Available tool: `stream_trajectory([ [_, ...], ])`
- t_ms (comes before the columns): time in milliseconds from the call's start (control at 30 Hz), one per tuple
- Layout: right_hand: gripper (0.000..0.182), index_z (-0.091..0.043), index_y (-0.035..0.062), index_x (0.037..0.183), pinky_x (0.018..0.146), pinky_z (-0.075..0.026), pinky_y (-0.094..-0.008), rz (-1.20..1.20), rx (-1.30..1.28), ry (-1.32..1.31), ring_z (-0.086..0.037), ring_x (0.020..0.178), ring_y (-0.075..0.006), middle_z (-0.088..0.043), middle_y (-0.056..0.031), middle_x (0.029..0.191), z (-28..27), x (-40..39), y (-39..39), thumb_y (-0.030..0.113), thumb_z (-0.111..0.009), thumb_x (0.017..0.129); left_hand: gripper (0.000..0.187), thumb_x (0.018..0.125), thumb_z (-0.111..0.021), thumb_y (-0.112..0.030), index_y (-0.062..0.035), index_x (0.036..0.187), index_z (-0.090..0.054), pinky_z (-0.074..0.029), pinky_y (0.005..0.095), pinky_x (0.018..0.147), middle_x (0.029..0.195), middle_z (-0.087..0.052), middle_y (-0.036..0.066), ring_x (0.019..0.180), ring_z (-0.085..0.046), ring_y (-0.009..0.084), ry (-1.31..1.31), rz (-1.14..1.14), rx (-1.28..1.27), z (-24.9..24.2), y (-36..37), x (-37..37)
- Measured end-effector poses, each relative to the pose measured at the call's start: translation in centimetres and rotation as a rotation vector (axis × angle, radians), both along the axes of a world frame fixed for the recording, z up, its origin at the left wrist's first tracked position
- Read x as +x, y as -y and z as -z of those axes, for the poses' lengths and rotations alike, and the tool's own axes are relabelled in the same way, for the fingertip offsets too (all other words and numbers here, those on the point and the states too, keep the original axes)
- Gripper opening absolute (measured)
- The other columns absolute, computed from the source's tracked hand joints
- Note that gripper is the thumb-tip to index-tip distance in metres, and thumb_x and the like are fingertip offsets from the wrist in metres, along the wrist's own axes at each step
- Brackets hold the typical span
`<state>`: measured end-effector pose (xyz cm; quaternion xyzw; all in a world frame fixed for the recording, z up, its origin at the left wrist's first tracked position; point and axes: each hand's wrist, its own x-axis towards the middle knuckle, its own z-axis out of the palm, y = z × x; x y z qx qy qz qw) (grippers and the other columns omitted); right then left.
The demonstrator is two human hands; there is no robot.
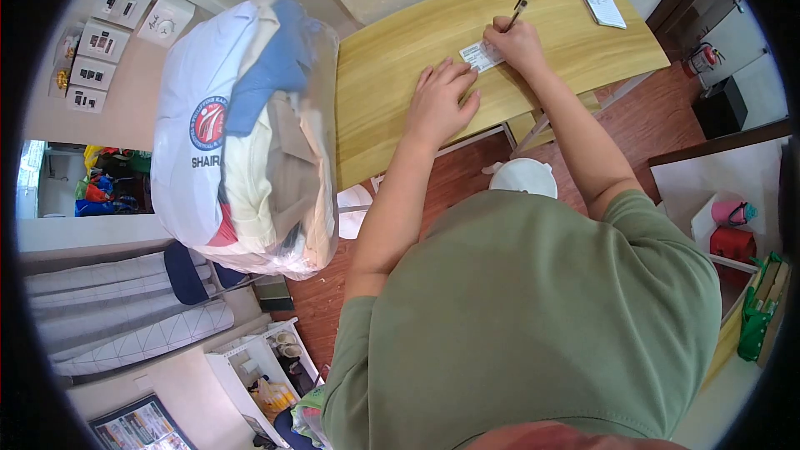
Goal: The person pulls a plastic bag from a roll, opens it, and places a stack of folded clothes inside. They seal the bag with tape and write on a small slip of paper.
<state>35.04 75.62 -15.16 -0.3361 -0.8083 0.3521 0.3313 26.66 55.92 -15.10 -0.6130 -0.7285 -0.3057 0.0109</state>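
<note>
A black-capped pen point(522, 4) stands tilted in the fingers of my right hand point(518, 46), which rests on the wooden table point(400, 42). Beneath that hand lies a small printed slip of paper point(478, 56), partly covered by my fingers. My left hand point(443, 104) lies on the tabletop with its fingers spread, fingertips right at the slip's lower left edge. The pen's tip is hidden behind the right hand.
At the table's far right corner lies a notepad point(599, 3) with writing. Left of the table hangs a large clear plastic bag of folded clothes point(200, 108). A white stool point(525, 177) stands below the table's front edge, and a fire extinguisher point(702, 58) stands by the door.
</note>
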Motion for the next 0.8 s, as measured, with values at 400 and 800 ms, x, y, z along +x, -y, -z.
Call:
stream_trajectory([
  [400, 0.030, -0.059, 0.0016, 0.062, 0.050, -0.044, -0.0359, -0.034, -0.216, -0.102, -0.055, 0.048, -0.0175, -0.056, -0.0106, 0.052, -0.2, 0.3, -0.6, 0.027, -0.065, 0.076, 0.034, 0.087, -0.061, -0.028, -0.0106, 0.116, -0.068, -0.031, 0.0493, 0.112, 0.129, -0.060, 0.008, 0.130, -0.047, 0.0312, 0.012, -0.003, -0.002, 0.0, 0.0, 0.1],
  [800, 0.034, -0.062, 0.0014, 0.067, 0.052, -0.045, -0.0371, -0.064, 0.004, 0.020, -0.054, 0.049, -0.0266, -0.055, -0.0164, 0.056, -0.1, 0.5, 1.3, 0.032, -0.066, 0.080, 0.034, 0.086, -0.063, -0.027, -0.0102, 0.115, -0.068, -0.035, 0.0505, 0.108, 0.127, -0.061, 0.009, 0.127, -0.050, 0.0332, -0.013, 0.004, 0.032, 0.2, 0.0, -0.1],
])
